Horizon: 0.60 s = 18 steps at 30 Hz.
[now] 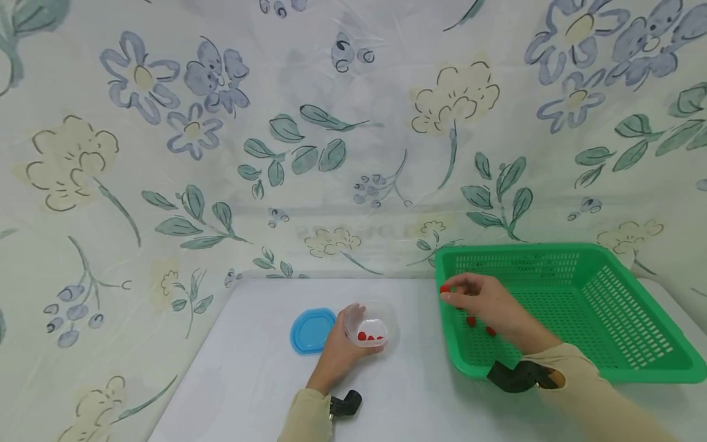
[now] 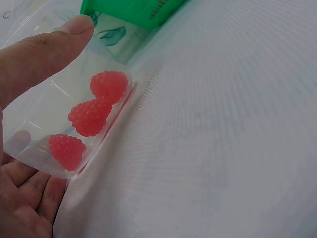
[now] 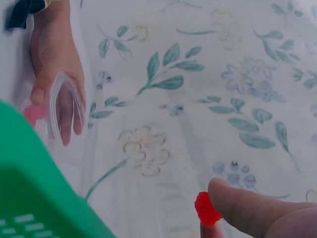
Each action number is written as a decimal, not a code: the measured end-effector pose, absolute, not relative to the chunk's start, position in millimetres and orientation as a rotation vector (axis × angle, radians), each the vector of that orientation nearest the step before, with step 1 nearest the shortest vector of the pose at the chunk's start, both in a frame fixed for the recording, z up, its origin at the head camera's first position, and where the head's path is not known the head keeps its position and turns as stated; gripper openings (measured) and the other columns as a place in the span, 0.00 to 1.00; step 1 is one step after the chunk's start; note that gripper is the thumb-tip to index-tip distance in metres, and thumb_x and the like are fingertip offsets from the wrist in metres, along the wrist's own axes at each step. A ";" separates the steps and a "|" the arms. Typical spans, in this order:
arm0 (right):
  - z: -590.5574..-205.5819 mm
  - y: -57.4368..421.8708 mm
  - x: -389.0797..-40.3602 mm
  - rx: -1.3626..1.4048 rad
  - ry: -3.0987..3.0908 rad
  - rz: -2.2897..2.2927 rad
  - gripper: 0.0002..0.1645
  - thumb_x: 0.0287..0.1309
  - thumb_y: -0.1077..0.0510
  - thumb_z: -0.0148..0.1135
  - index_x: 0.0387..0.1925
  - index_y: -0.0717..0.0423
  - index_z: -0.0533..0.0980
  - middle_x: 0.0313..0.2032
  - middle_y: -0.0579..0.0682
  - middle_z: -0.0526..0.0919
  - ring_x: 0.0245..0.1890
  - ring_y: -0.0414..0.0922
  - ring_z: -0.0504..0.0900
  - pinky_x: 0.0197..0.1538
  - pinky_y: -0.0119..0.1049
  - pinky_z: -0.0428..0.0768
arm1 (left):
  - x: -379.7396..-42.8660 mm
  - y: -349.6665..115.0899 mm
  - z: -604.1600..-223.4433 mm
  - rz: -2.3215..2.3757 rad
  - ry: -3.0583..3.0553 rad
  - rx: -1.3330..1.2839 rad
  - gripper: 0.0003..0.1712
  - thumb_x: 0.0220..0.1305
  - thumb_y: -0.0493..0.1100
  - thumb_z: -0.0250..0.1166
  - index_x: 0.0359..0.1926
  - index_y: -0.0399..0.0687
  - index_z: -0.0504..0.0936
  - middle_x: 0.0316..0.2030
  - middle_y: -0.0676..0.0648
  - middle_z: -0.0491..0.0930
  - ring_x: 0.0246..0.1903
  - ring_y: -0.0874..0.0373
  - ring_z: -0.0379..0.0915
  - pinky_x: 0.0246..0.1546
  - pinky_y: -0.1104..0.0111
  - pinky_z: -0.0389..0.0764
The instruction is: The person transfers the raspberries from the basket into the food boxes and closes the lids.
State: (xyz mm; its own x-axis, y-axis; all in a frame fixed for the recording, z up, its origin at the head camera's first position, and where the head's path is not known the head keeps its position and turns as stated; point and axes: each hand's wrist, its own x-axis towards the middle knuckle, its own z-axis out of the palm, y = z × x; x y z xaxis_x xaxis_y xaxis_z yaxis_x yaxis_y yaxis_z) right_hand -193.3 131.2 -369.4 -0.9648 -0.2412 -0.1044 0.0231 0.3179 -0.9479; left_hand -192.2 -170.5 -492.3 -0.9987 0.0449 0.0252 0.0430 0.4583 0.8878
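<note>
My left hand [image 1: 338, 353] grips a small clear plastic container [image 1: 386, 322], thumb on one side and fingers round the other. Three red raspberries [image 2: 90, 117] lie along its bottom in the left wrist view. Over the left rim of the green basket [image 1: 453, 350], my right hand [image 1: 486, 301] pinches one raspberry [image 3: 207, 208] between thumb and fingertip. More raspberries [image 1: 471, 321] lie in the basket beneath that hand, partly hidden by it.
A blue lid [image 1: 312, 331] lies flat on the white table [image 1: 232, 380], just left of the container. The basket takes up the table's right side. Behind everything hangs a flower-patterned cloth [image 1: 309, 202].
</note>
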 end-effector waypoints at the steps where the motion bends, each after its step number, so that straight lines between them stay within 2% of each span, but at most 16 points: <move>1: -370.6 127.6 -192.0 -0.191 2.362 -1.706 0.21 0.65 0.51 0.67 0.54 0.60 0.77 0.32 0.49 0.76 0.21 0.44 0.69 0.22 0.35 0.66 | -192.0 -170.8 -492.4 1.634 2.679 0.082 0.60 0.42 0.52 0.84 0.73 0.49 0.61 0.68 0.48 0.72 0.68 0.44 0.62 0.67 0.42 0.65; 8: -373.8 95.4 -183.0 -0.163 2.431 -1.766 0.16 0.61 0.56 0.70 0.47 0.60 0.80 0.33 0.49 0.74 0.36 0.47 0.72 0.35 0.35 0.72 | -191.9 -171.1 -492.0 1.634 2.684 0.086 0.60 0.42 0.54 0.84 0.73 0.50 0.61 0.68 0.48 0.72 0.67 0.45 0.63 0.66 0.43 0.66; 18: -381.4 55.5 -176.6 -0.059 2.441 -1.846 0.13 0.60 0.58 0.72 0.45 0.57 0.82 0.31 0.50 0.73 0.34 0.47 0.72 0.32 0.34 0.71 | -191.1 -170.9 -492.2 1.642 2.670 0.088 0.60 0.43 0.56 0.83 0.73 0.50 0.60 0.68 0.48 0.71 0.67 0.45 0.63 0.66 0.42 0.67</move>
